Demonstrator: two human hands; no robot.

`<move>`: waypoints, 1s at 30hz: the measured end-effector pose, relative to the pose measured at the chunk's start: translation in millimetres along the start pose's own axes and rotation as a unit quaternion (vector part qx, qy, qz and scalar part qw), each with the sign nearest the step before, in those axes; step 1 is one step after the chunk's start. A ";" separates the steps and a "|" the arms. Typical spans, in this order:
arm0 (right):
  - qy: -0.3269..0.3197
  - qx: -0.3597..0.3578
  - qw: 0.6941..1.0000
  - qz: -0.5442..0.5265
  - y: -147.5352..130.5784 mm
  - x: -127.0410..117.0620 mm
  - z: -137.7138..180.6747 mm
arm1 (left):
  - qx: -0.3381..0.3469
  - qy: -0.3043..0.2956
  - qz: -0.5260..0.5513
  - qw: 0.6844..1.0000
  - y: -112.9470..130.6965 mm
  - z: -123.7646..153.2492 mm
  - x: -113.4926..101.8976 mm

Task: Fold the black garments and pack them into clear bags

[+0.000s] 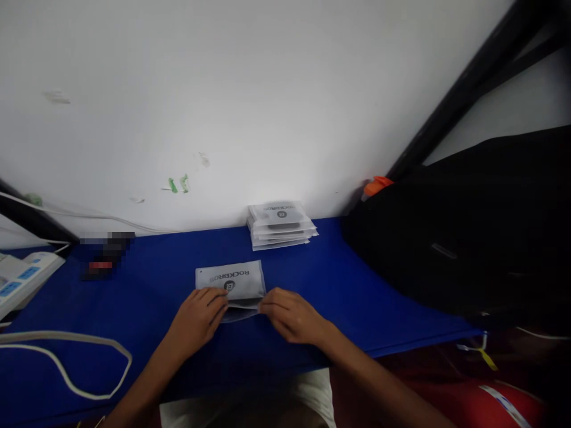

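A grey printed pouch (232, 280) lies on the blue table (147, 285) right in front of me. My left hand (198, 318) pinches its near left edge with curled fingers. My right hand (292, 315) grips the near right edge the same way. Between my two hands the pouch's lower flap looks folded or lifted. A stack of several matching grey pouches (281, 224) rests farther back against the white wall, apart from both hands.
A big black bag (468, 232) fills the table's right side, with an orange cap (376, 185) behind it. A white power strip (22, 276) sits at the far left, a white cable (66, 356) loops near the front left edge, and a small dark object (104, 255) lies behind.
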State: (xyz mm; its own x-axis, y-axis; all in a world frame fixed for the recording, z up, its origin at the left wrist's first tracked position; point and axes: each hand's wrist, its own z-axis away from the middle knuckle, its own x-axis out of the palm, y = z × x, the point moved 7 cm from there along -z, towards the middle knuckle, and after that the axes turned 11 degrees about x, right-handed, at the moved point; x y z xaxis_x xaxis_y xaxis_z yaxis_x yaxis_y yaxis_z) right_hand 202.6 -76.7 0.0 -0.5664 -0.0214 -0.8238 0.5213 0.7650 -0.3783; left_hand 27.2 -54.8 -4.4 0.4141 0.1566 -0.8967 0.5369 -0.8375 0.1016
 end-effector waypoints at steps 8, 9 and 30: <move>-0.053 0.084 0.987 0.127 -28.5 61.0 -56.4 | -0.038 0.131 -0.066 0.989 -5.8 -11.6 -29.8; -0.061 0.110 0.982 0.142 -22.9 68.1 -62.2 | -0.037 0.132 -0.067 0.988 -6.1 -11.1 -30.1; -0.083 -0.138 0.984 0.082 -23.6 19.5 -1.0 | -0.124 -0.126 -0.001 0.984 -100.4 20.6 43.5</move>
State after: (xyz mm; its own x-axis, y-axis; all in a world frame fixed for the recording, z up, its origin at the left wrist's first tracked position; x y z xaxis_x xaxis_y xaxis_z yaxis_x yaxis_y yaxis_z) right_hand 178.7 -94.6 -6.7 -0.3654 0.0296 -0.9304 0.3904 0.9122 -0.1244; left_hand -23.8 25.3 -62.5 0.2345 -0.0032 -0.9721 0.7127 -0.6795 0.1742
